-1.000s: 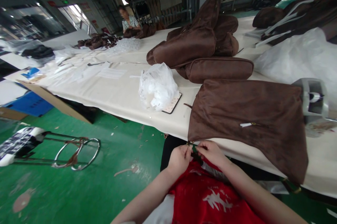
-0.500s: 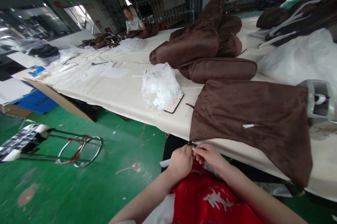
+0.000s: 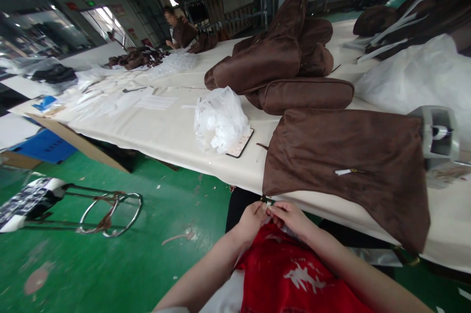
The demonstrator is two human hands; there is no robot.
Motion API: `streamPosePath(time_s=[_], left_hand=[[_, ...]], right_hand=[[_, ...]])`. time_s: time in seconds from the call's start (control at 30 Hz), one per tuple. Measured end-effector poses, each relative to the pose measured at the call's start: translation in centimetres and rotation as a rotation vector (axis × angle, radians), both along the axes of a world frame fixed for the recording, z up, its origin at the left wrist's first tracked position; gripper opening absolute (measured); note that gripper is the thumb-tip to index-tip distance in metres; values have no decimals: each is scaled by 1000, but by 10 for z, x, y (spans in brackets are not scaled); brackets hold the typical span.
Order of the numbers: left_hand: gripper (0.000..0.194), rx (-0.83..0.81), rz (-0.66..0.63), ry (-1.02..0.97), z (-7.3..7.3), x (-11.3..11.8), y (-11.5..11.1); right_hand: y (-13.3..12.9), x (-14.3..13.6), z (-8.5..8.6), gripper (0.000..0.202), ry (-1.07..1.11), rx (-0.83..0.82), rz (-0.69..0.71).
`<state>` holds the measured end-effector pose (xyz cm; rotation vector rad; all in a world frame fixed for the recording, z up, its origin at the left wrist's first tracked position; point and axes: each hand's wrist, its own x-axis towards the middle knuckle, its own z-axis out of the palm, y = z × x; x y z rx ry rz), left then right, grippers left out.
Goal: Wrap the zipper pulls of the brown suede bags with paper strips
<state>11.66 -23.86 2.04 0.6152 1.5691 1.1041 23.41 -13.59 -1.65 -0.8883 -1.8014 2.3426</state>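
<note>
My left hand and my right hand meet at the table's front edge, just above the red apron. Both are closed, with thumbs and fingertips pinched together. A small white piece shows at the tips of my right fingers; its kind is too small to make out. What my left fingers grip is hidden. Right beside the fingertips lies the lower left corner of a brown leather-like bag, flat on the table and draping over its edge. A zipper pull wrapped in white rests on the bag.
Several stuffed brown bags are piled behind. Left of them, a clear plastic bag of white scraps sits partly on a phone-like flat object. A grey dispenser stands at right. A stool lies on the green floor. One person works far back.
The white strip that stuck out left of my left hand is out of sight now. My hands stay together, fingers slightly shifted. The far person has raised a brown piece.
</note>
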Motion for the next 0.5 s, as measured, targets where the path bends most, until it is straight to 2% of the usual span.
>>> streamPosePath(time_s=[0.17,0.3,0.43,0.5], left_hand=[[32,-63,-68,-404,9,-8,-1],[25,-99,-162,-624,15,-17,-2],[28,-126,-238,-720,12,-13,0],[36,-187,-249,-593,11,-9,2]], right_hand=[[0,-2,1,48,0,-33,-23],[-1,-4,3,49,-6,-38,-62],[-2,-5,12,47,37,-20,-84],[-2,-5,15,49,55,-4,-88]])
